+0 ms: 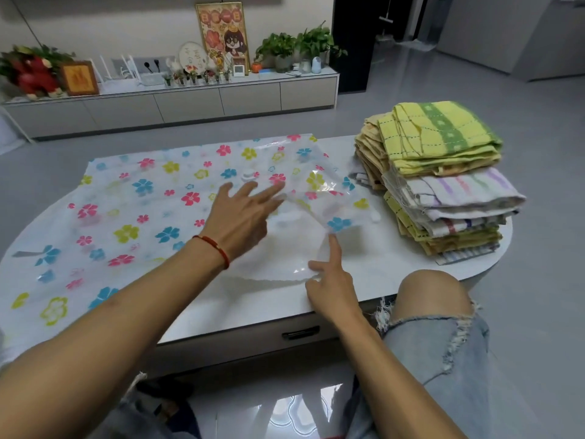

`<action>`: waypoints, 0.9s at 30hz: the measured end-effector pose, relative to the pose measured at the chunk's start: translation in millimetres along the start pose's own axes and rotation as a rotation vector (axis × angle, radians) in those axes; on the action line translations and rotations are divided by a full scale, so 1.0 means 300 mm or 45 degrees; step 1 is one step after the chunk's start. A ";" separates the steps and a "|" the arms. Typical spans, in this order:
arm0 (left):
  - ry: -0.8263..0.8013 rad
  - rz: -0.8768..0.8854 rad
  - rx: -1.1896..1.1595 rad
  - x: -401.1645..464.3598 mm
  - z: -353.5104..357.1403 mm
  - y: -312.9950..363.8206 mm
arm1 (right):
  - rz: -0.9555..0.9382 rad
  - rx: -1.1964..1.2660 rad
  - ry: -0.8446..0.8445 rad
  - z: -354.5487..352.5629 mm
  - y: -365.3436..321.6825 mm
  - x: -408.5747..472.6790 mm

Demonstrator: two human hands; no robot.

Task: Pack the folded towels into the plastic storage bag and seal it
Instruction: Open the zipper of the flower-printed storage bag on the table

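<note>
Lying flat, flower-printed translucent storage bag (133, 198) beside stacked folded towels (443, 172).

The room is lit softly and evenly, not too bright and not dark. Light comes from above. It bounces off the shiny floor (304, 413) at the bottom and makes a white glowing patch there. The plastic bag (133, 198) has small bright spots of glare near the right end of the table (411, 274), where the plastic is lifted. A soft gray shadow lies on the table under that lifted plastic, near the front edge. The doorway (351, 42) at the back is very dark. The picture is a bit soft all over. The arms look stretched and big near the bottom corners, and straight lines bend at the sides.
</note>
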State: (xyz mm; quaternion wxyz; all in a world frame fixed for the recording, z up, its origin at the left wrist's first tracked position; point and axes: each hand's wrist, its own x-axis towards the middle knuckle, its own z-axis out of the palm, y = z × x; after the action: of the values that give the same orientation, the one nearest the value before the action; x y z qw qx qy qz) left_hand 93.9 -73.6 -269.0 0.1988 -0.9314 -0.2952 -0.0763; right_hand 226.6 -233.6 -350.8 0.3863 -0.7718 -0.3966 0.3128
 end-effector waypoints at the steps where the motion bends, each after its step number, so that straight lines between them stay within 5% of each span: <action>1: 0.022 -0.045 -0.009 0.008 -0.016 -0.023 | 0.025 0.044 0.013 -0.004 -0.001 -0.002; 10: 0.088 -0.179 -0.168 0.015 -0.076 -0.150 | 0.272 0.323 0.074 -0.036 0.005 0.032; 17: -0.088 -0.055 -0.431 -0.084 -0.019 -0.072 | -0.729 -0.721 0.132 0.131 -0.091 -0.008; 20: -0.117 -0.054 -0.502 -0.141 0.003 -0.063 | -0.736 -0.906 0.006 0.234 -0.123 0.016; 27: -0.169 -0.202 -0.476 -0.379 0.077 -0.103 | -0.774 -0.839 0.125 0.240 -0.070 0.015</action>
State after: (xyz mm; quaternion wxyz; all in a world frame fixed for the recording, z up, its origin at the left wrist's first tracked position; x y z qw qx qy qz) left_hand -15.9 -100.0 -309.6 -0.0040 -0.9290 -0.3606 -0.0835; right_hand 164.2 -196.5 -370.5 0.2127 -0.7159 -0.6650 0.0050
